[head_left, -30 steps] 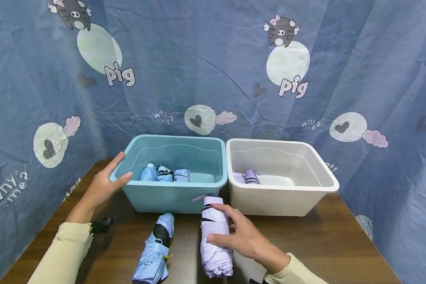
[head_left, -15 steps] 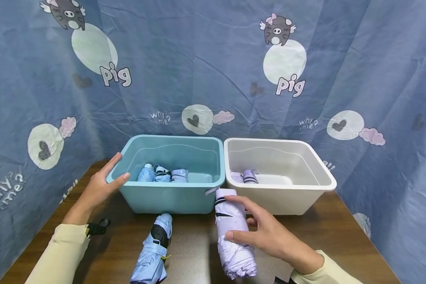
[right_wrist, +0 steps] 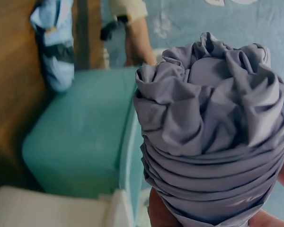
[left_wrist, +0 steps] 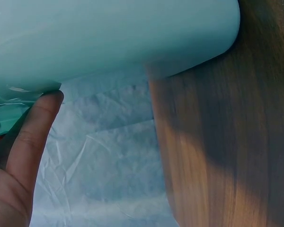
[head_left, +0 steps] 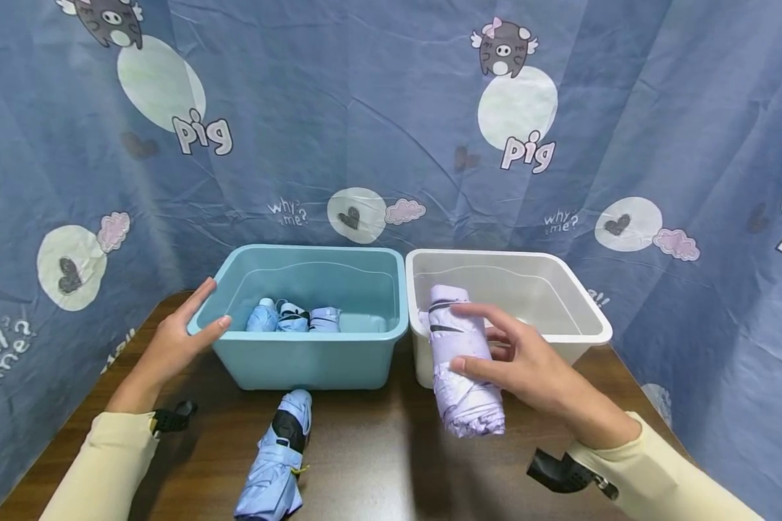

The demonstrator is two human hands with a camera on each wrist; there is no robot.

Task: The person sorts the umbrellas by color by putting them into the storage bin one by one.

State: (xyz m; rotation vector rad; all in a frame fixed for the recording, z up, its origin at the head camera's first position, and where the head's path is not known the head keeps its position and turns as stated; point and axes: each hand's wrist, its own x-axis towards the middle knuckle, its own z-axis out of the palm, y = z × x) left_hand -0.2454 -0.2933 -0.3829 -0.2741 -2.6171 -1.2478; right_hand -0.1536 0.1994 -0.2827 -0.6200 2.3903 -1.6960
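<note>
My right hand (head_left: 533, 362) grips a folded lavender umbrella (head_left: 463, 362) by its side, thumb on the near face and fingers on the far one. The umbrella is raised off the table, its upper end overlapping the white bin (head_left: 580, 338) in the head view. Close up in the right wrist view, the gathered cloth end of the umbrella (right_wrist: 213, 118) fills the middle. My left hand (head_left: 176, 344) rests at the left front corner of the teal bin (head_left: 306, 362), fingers straight. In the left wrist view, one fingertip (left_wrist: 49, 99) touches under the teal bin's rim.
A folded blue umbrella (head_left: 275, 463) lies on the wooden table (head_left: 365, 463) in front of the teal bin. Inside that bin are three small blue umbrellas (head_left: 293, 318). The bins stand side by side before a blue printed cloth (head_left: 280, 130).
My right hand has lifted the lavender umbrella and carried it rightward and up, from in front of the teal bin to the white bin's front. The left hand keeps its place on the teal bin.
</note>
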